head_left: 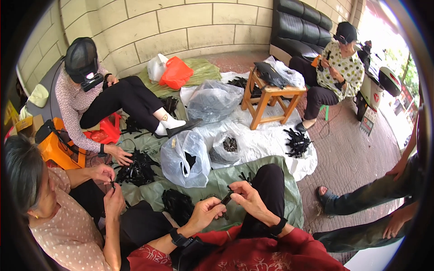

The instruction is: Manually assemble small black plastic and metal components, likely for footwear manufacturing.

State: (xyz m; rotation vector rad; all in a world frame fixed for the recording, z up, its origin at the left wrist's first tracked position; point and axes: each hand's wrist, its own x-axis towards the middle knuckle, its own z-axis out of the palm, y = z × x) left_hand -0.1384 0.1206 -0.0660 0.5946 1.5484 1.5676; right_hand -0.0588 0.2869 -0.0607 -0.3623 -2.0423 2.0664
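In front of my lap, my left hand (207, 215) and my right hand (248, 198) are close together. Both pinch a short black strip (227, 198), one at each end; its exact kind is too small to make out. A black band circles each of my wrists. Just left of my left hand lies a bundle of black strips (175, 204) on the green sheet. Small dark bits show under my fingers, partly hidden by my hands.
Ahead stand a clear plastic bag (184, 158) with black pieces and another bag of small dark parts (226, 148). A wooden stool (271, 97) is beyond them. Co-workers sit at left and far right, handling black pieces; a person's legs (375, 203) are at right.
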